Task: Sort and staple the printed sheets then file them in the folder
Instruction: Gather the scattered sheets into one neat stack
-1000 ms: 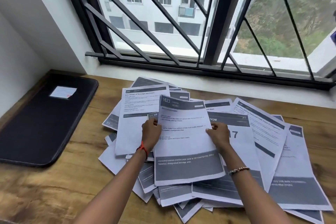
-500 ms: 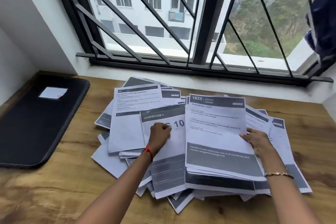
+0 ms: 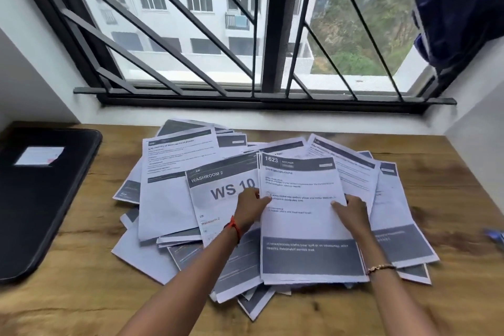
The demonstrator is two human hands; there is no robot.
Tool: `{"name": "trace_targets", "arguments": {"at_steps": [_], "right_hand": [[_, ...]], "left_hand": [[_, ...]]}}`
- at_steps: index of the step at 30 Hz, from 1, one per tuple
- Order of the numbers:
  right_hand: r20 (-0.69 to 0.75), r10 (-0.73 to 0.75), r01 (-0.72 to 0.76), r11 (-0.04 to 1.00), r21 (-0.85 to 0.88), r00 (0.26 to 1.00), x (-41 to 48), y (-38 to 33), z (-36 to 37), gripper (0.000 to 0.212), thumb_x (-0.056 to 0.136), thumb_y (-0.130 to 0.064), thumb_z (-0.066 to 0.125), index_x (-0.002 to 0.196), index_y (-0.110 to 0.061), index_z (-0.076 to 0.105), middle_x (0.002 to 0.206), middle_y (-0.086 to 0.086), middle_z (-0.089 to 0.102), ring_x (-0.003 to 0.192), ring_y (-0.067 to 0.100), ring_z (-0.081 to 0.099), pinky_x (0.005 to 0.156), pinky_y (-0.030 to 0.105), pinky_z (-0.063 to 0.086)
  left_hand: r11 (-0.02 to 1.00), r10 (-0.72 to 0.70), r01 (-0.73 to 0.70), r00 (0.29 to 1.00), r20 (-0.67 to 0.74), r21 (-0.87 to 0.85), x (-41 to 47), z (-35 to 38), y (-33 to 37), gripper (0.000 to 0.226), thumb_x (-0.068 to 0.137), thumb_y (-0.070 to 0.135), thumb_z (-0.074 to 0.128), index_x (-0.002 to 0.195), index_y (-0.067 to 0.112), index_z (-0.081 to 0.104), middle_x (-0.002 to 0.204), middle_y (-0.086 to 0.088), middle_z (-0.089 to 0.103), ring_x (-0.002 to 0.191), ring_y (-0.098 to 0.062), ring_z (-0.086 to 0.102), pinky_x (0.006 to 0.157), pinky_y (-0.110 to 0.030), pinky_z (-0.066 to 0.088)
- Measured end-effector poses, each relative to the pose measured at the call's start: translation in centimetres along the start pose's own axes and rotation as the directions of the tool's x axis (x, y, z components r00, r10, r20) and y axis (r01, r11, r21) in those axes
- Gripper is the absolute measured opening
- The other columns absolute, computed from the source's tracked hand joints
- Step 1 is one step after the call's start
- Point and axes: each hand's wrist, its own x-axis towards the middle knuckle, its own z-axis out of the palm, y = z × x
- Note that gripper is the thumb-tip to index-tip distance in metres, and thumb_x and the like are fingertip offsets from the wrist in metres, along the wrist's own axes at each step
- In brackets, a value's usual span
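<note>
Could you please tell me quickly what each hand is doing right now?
Left hand: pinches the left edge of the white printed sheet headed 1623.
Right hand: grips that sheet's right edge.

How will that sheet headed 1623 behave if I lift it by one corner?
Probably floppy: the 1623 sheet is thin paper, so it would likely droop beyond where the left hand and right hand hold its edges. It may slide easily, lying on a loose pile of sheets.
</note>
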Motion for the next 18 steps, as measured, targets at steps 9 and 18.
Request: {"name": "trace_targets", "arguments": {"at_steps": [9, 18], "right_hand": [[0.025, -0.130, 0.128, 0.990, 0.050, 0.991, -0.6, -4.1, 1.7, 0.027, 0.080, 0.009, 0.049, 0.101, 0.003, 0.064, 0.088, 0.011, 0.063, 0.078, 0.020, 0.052, 0.052, 0.018, 0.035], [0.298, -0.190, 0.226, 0.970, -0.088, 0.935, -0.6, -6.6, 6.9, 0.047, 0.071, -0.016, 0.054, 0.113, 0.006, 0.058, 0.115, 0.025, 0.057, 0.099, 0.032, 0.056, 0.080, 0.029, 0.043]], "left_hand": [[0.999, 0.011, -0.017, 0.981, -0.196, -0.030, -1.7, -2.1, 0.0, 0.038, 0.087, -0.006, 0.039, 0.123, 0.002, 0.048, 0.110, 0.000, 0.053, 0.099, -0.016, 0.049, 0.073, -0.013, 0.035], [0.907, -0.207, 0.347, 0.861, -0.465, 0.239, -2.9, -6.1, -2.8, 0.044, 0.082, 0.010, 0.055, 0.124, 0.001, 0.043, 0.139, -0.017, 0.026, 0.126, -0.034, 0.025, 0.101, -0.034, 0.029]]}}
